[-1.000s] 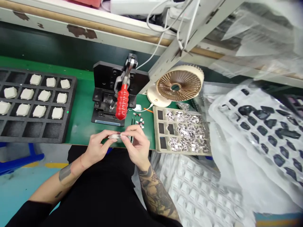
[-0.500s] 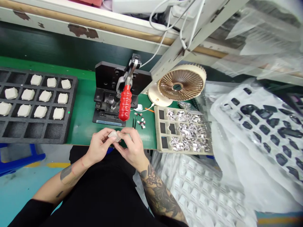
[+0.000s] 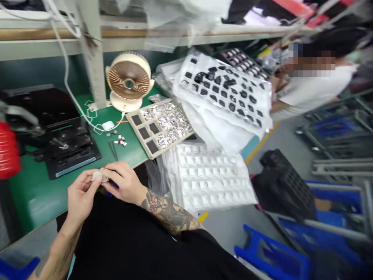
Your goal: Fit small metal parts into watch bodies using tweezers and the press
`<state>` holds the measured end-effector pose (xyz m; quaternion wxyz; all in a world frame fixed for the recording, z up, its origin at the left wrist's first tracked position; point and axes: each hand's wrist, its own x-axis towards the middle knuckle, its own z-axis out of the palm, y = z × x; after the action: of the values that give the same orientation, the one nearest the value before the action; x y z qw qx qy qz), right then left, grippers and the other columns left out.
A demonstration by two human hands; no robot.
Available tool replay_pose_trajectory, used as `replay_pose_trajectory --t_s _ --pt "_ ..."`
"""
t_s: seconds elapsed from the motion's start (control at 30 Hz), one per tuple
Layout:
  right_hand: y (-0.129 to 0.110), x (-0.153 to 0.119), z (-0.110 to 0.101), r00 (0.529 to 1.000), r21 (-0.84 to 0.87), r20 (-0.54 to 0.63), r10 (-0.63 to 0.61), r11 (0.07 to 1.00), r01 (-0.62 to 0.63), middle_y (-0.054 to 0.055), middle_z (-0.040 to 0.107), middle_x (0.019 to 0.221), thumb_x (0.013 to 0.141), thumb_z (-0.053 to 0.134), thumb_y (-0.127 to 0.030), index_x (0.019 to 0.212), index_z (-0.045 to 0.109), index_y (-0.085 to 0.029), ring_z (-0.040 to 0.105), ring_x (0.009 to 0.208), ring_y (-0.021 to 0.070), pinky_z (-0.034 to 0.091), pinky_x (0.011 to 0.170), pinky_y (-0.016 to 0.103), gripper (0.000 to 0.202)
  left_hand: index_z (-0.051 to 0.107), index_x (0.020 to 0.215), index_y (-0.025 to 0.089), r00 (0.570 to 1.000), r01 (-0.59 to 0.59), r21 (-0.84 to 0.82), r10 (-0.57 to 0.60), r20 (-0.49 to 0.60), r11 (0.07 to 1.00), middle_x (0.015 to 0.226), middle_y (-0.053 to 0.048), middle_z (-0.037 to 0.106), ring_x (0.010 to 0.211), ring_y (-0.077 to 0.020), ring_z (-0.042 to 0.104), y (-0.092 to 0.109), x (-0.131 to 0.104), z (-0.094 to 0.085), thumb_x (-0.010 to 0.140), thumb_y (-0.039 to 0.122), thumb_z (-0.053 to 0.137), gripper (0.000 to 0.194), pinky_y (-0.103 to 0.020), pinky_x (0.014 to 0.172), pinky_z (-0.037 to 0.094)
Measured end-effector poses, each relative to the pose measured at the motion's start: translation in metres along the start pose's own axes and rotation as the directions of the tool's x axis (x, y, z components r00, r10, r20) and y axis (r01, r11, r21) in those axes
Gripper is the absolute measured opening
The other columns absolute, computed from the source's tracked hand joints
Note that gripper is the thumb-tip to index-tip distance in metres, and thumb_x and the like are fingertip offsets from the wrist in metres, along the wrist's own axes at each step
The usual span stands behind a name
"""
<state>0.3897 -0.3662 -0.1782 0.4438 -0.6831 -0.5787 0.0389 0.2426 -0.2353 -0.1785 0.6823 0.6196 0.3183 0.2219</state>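
- Left hand and right hand still pinch the pale casing.
- View has swung right; a co-worker now shows.
- Green workbench bears a desk fan.

A green worktop sets off a black clamp trimmed with a pale blue strip, its handle a glossy red, at the left end. Toward the back edge, a cream fan shows a bronze-brown sunburst of ribs. Toward the right end, a beige tray mixes black rectangles with silvery-white bits. At the front edge: an off-white piece, a black shirt and a right forearm patterned with dark floral tattoos.
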Motion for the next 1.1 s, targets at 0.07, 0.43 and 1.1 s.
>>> replay_pose_trajectory --t_s 0.07,0.43,1.1 --pt "0.004 -0.004 -0.003 0.999 0.025 -0.016 0.034 0.999 -0.033 0.013 0.076 0.130 0.107 0.070 -0.037 0.147 0.065 -0.024 0.072 0.122 0.0265 0.062 0.104 0.045 0.042 0.076 0.131 0.021 0.999 0.010 0.014 -0.011 0.050 1.000 0.112 -0.008 0.086 0.097 -0.0234 0.084 0.002 0.003 0.001 0.097 0.043 0.087 0.042 -0.028 0.083 0.070" --pt "0.008 0.020 -0.008 0.996 0.515 0.065 0.066 0.853 -0.090 0.011 0.077 0.139 0.108 0.070 -0.029 0.143 0.069 -0.028 0.073 0.129 0.0243 0.061 0.113 0.044 0.035 0.075 0.112 0.018 0.994 0.005 -0.152 0.012 0.110 0.988 0.102 -0.010 0.085 0.086 -0.0235 0.084 0.034 0.002 -0.013 0.080 0.031 0.102 0.044 -0.030 0.073 0.070" --pt "-0.008 0.065 0.041 0.824 0.562 0.531 0.196 0.647 -0.516 0.002 0.066 0.123 0.099 0.078 -0.038 0.147 0.049 -0.032 0.074 0.085 0.0137 0.064 0.072 0.027 0.057 0.070 0.150 0.038 0.929 -0.370 0.537 0.315 0.195 0.758 0.137 -0.009 0.069 0.102 -0.0238 0.077 0.030 -0.016 -0.066 0.112 0.031 0.061 0.039 -0.034 0.086 0.064"
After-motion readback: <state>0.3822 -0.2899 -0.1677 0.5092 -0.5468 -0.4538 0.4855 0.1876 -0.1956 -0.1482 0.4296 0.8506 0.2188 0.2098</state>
